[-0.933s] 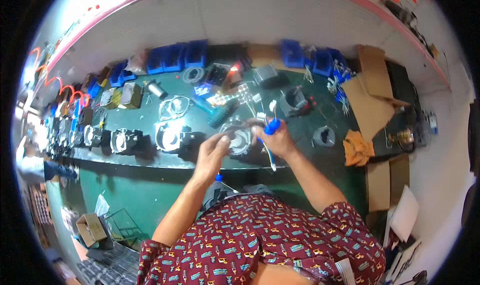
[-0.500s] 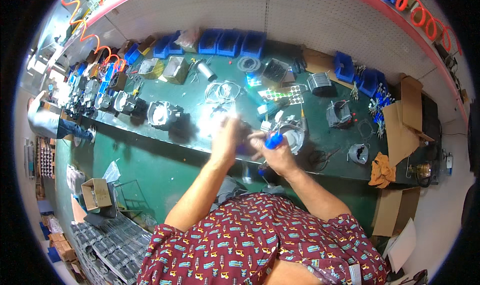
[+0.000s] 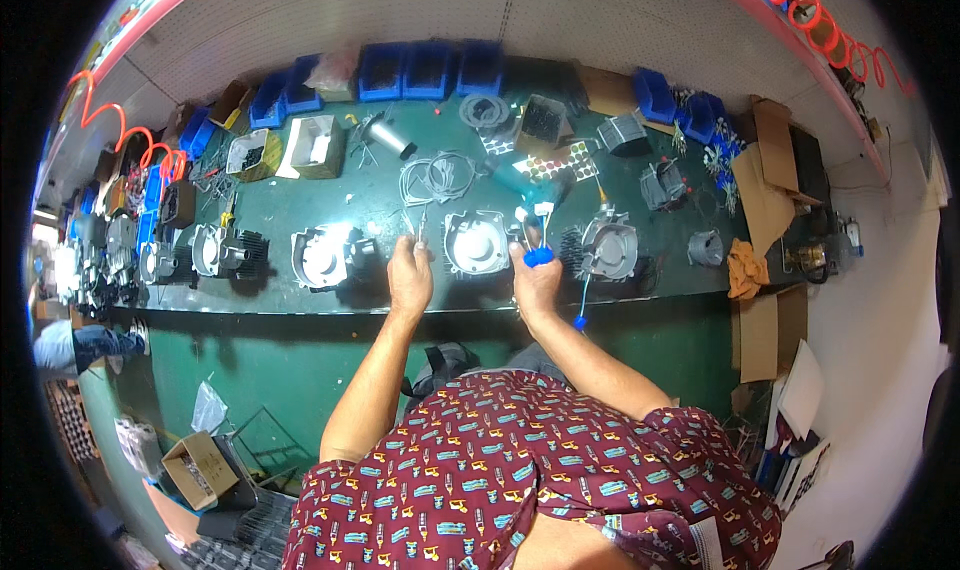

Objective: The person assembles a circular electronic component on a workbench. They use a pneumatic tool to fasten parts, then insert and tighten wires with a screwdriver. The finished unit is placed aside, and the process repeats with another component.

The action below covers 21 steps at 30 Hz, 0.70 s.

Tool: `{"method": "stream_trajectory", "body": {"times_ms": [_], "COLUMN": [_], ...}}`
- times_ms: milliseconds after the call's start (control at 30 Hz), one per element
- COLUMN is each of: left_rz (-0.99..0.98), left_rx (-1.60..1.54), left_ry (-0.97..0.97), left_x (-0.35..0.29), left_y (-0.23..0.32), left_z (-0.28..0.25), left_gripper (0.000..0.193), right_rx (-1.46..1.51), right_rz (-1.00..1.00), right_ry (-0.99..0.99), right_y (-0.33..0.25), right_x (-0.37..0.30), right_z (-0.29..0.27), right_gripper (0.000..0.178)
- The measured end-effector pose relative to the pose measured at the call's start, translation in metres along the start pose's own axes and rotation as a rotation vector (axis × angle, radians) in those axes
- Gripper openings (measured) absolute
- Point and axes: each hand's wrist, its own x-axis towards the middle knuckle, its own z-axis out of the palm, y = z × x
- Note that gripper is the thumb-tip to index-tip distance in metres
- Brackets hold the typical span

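Head view: round grey metal housing (image 3: 474,242) between hands, right (image 3: 536,278) gripping blue-handled tool (image 3: 539,257), left (image 3: 410,275) pinching wire (image 3: 421,225).

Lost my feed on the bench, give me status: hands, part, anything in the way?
Left hand pinching thin wires. Right hand gripping blue-handled tool. Round metal housing between them on green bench. Nothing blocking.

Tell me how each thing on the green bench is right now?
Left hand: closed on a thin tool, its tip over the bench.
Right hand: gripping a blue-handled tool.
Round metal housing: lying flat between the hands.
Cardboard box: open.
Wire coil: loose, coiled.
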Motion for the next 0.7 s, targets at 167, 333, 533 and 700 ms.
{"method": "stream_trajectory", "body": {"times_ms": [167, 333, 533, 700], "left_rz": [-0.147, -0.167, -0.189, -0.236], "left_rx": [-0.014, -0.079, -0.167, -0.277], "left_ry": [-0.172, -0.278, -0.331, -0.289], "left_x": [-0.015, -0.028, -0.039, -0.043], "left_y": [-0.030, -0.034, -0.035, -0.028], "left_z": [-0.026, -0.042, -0.040, -0.029], "left_gripper": [0.023, 0.024, 0.022, 0.021], "right_rx": [-0.356, -0.335, -0.334, -0.361], "right_rz": [-0.281, -0.443, -0.309, -0.311], "right_ry": [-0.016, -0.237, -0.492, -0.507], "right_y": [0.014, -0.001, -0.018, -0.017], "right_x": [0.015, 0.055, 0.072, 0.072], "right_z": [0.010, 0.010, 0.016, 0.017], "right_gripper": [0.032, 0.050, 0.036, 0.033]}}
